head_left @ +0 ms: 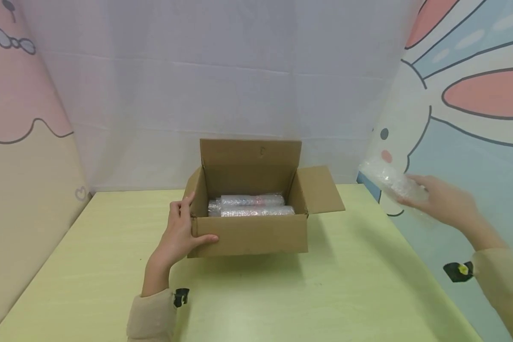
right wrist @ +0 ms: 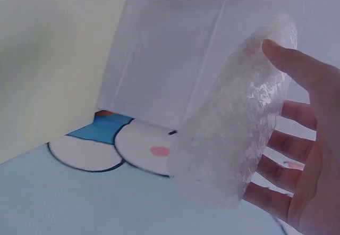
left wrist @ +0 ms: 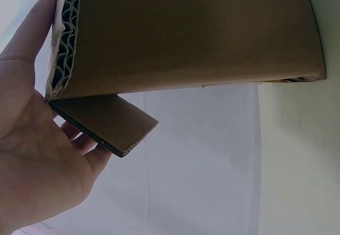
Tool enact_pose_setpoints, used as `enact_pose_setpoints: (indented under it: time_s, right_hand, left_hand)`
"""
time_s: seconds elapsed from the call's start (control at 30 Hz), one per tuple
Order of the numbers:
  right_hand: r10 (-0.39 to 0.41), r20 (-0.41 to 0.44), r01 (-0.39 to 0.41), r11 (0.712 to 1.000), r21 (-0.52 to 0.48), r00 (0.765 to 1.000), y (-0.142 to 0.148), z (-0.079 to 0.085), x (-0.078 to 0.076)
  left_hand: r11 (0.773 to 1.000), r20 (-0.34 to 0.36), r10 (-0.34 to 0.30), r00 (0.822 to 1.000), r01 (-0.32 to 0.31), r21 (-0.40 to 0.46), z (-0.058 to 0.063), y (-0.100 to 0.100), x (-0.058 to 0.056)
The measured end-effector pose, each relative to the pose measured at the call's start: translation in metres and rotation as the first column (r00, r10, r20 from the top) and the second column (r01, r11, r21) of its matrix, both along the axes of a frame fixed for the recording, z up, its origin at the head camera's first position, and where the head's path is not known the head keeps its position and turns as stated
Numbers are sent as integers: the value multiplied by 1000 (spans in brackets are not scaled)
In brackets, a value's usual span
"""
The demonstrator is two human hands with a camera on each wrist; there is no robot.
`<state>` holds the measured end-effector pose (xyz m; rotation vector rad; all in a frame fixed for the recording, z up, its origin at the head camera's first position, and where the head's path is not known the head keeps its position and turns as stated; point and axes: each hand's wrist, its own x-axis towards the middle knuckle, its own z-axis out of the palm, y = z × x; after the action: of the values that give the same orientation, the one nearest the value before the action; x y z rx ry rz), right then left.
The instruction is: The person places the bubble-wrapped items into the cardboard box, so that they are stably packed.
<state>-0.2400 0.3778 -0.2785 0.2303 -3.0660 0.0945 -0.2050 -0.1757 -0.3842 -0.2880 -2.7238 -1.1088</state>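
A cardboard box (head_left: pixel 250 235) with raised flaps stands at the middle of the table. My left hand (head_left: pixel 180 232) grips its front left corner, thumb along the front wall and fingers at the left flap (left wrist: pixel 106 123). Several bubble-wrapped rolls (head_left: pixel 256 211) lie inside the box, their lower parts hidden by the front wall. Off to the right, above the table's edge, my right hand (head_left: pixel 446 199) holds a bubble-wrapped bundle (right wrist: pixel 239 112) between thumb and fingers. The clear wrap is crumpled and shiny, and what it encloses does not show.
The yellow-green table (head_left: pixel 256 304) runs back to a white cloth backdrop (head_left: pixel 239 95). A cartoon-printed panel (head_left: pixel 487 156) rises along the right side, close to the right hand, and another printed panel (head_left: pixel 21 190) along the left. The box's right flap (head_left: pixel 320 190) sticks outward.
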Motion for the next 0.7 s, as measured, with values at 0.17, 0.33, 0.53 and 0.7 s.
enact_pose_setpoints:
  time_s: [0.17, 0.33, 0.53, 0.7]
  right_hand:
    - [77, -52, -76, 996, 37, 996, -47, 30, -13]
    - [253, -146, -246, 967, 65, 956, -104, 46, -25]
    - [456, -187, -444, 890, 102, 870, -168, 47, -43]
    - [542, -73, -535, 839, 98, 837, -216, 39, -56]
  left_hand:
    - [1000, -3, 0, 1000, 0, -1, 0, -1, 1]
    - [1000, -7, 5, 1000, -5, -1, 0, -2, 2]
    - [1000, -13, 7, 1000, -7, -3, 0, 1, 3]
    - [1000, -16, 9, 1000, -9, -8, -1, 3, 4]
